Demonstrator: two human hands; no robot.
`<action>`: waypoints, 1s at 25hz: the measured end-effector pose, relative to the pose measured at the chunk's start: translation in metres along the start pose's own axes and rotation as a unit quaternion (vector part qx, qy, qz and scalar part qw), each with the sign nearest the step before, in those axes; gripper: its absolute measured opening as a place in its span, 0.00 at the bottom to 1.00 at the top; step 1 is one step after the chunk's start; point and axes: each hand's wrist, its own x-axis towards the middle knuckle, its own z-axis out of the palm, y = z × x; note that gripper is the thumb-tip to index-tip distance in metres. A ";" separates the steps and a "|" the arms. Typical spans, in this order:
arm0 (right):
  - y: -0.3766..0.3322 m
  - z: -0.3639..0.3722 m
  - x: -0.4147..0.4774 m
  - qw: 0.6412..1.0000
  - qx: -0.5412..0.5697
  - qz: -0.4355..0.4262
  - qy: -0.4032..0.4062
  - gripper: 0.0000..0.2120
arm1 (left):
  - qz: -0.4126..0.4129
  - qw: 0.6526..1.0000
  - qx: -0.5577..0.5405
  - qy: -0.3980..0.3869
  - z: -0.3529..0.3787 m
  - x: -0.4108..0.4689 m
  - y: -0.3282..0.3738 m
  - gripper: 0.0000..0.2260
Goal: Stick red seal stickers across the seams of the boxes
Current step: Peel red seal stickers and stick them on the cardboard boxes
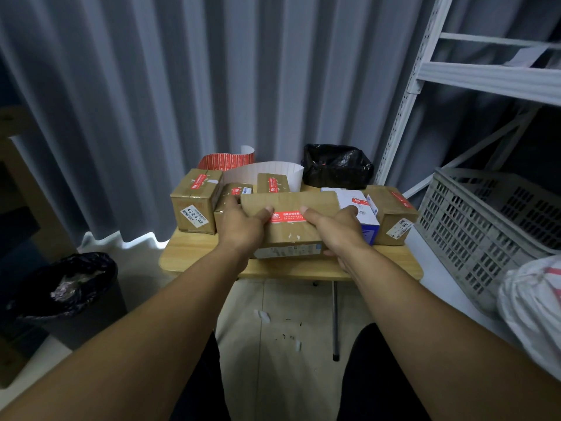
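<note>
Wooden table [194, 253]: box [288, 229] between both hands, thumbs on sticker [287, 216]

- The cardboard box [288, 235] in front is matt brown card, scuffed pale where the surface has torn.
- Its red seal sticker [288, 216] looks like smooth paper with a slight sheen, though the dim light makes that hard to judge.
- Table [197, 253] — pale wood top, smooth.
- Bin bag [337, 165] — black plastic film, glossy and crinkled.
- Crate [473, 226]: grey matt plastic.
- Shelf frame [406, 97]: white painted metal.
- Curtain [151, 86]: grey matt cloth.
</note>
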 end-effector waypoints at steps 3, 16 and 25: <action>0.000 -0.001 0.000 1.000 -0.005 -0.010 0.001 0.45 | 0.010 1.000 0.000 -0.016 -0.001 -0.002 0.001 0.22; -0.021 -0.010 -0.006 0.986 -0.115 -0.110 0.057 0.48 | 0.030 0.999 0.010 -0.017 -0.005 -0.005 0.012 0.38; -0.025 -0.005 -0.009 0.960 -0.182 -0.176 0.119 0.48 | -0.003 0.998 -0.014 -0.064 -0.001 -0.004 0.007 0.20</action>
